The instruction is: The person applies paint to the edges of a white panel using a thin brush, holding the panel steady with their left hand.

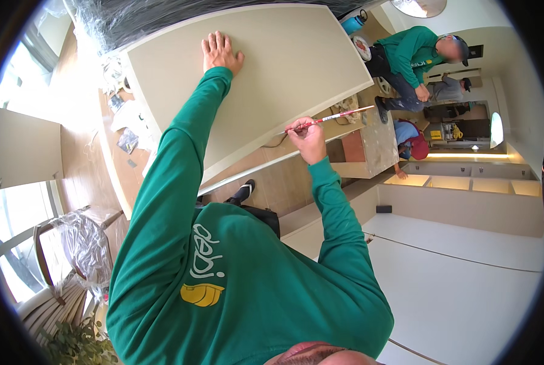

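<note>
Here, left hand (pixel 221 53) spread flat, fingers apart, pressing on the large beige panel (pixel 266 73) to steady it, right hand (pixel 307 137) pinched shut around a red-and-white pencil (pixel 339 115) poised at the panel's lower edge, presumably for marking.

A beige panel (pixel 266 73), a red-and-white striped pencil (pixel 330 118), green sleeves (pixel 181 158) and pale brown floor tiles (pixel 284 182).

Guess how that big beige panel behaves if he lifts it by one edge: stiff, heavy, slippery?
The beige panel looks flat and straight-edged, so probably stiff, not floppy. It spans far beyond the left hand pressed flat on it, so likely heavy and awkward to lift alone. Its face looks smooth, so it may slide. The right hand holds a pencil at its edge.
</note>
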Demonstrator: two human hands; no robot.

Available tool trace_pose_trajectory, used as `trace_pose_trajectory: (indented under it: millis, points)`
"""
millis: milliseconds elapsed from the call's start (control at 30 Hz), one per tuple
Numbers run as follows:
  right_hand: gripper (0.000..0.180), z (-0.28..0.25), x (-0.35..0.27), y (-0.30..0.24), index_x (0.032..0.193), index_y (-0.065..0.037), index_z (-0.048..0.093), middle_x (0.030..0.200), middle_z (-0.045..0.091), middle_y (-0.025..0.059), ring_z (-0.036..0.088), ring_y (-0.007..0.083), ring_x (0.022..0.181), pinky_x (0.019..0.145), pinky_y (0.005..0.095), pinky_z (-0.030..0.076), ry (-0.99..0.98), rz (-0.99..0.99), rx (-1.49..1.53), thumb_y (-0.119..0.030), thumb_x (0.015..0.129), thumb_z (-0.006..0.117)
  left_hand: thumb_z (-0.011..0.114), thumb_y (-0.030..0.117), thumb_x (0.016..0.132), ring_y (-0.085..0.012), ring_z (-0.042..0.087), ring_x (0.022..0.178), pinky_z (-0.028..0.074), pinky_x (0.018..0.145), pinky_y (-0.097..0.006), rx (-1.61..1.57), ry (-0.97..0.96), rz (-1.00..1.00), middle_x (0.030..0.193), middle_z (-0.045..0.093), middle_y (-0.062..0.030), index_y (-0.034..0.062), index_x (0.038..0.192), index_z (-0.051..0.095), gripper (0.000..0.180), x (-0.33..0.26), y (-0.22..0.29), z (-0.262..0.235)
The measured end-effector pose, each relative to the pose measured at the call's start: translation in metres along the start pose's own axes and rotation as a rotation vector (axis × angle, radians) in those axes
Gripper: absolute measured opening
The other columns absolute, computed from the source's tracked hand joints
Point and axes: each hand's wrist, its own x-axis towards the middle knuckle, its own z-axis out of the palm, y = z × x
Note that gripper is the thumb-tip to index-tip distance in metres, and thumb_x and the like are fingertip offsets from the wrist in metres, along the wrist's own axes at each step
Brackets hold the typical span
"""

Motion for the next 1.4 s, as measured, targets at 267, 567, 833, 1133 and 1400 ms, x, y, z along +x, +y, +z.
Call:
trace_pose_trajectory:
  millis: [267,567,833,1133,1400]
  points:
    - [0.015,-0.023,0.016,0.011,0.095,-0.002,0.057,0.093,0.072,0.0094,0.069,0.0124,0.085,0.078,0.0267,0.056,0.075,-0.006,0.022,0.006,0.086,0.066,0.048,0.049,0.094,-0.0347,0.023,0.152,0.015,0.124,-0.052,-0.003,0.002,-0.002,0.162,0.030,-0.0180,0.0022,0.152,0.038,0.075,0.002,0.000,0.001]
    - [0.013,-0.039,0.024,0.011,0.095,-0.001,0.059,0.087,0.070,0.0050,0.066,0.0092,0.078,0.071,0.0256,0.054,0.117,-0.033,-0.108,0.004,0.086,0.067,0.051,0.048,0.090,-0.0354,0.031,0.146,0.020,0.121,-0.053,0.019,0.147,0.048,0.155,0.040,-0.0190,0.0017,0.145,0.046,0.072,-0.001,-0.006,0.009]
    - [0.011,-0.023,0.013,-0.014,0.093,-0.001,0.061,0.087,0.070,0.0082,0.070,0.0152,0.083,0.078,0.0294,0.057,0.122,-0.167,-0.472,0.002,0.085,0.068,0.050,0.049,0.093,-0.0351,0.027,0.150,0.018,0.123,-0.053,0.009,0.044,0.013,0.160,0.033,-0.0176,0.0030,0.149,0.042,0.073,0.001,-0.001,0.005]
    - [0.011,0.010,-0.007,-0.025,0.092,0.000,0.062,0.087,0.071,0.0072,0.072,0.0154,0.083,0.078,0.0280,0.058,-0.003,-0.138,-0.241,0.002,0.084,0.068,0.046,0.048,0.093,-0.0350,0.025,0.151,0.016,0.124,-0.052,0.000,0.022,0.011,0.161,0.032,-0.0181,0.0015,0.150,0.040,0.074,0.001,0.000,0.002]
    - [0.010,0.037,-0.025,-0.026,0.093,0.000,0.062,0.090,0.071,0.0071,0.071,0.0152,0.086,0.081,0.0282,0.058,-0.078,-0.107,-0.136,0.002,0.086,0.068,0.045,0.049,0.093,-0.0343,0.023,0.152,0.014,0.124,-0.052,-0.003,0.016,0.005,0.162,0.030,-0.0182,0.0016,0.152,0.039,0.076,0.001,-0.001,0.004]
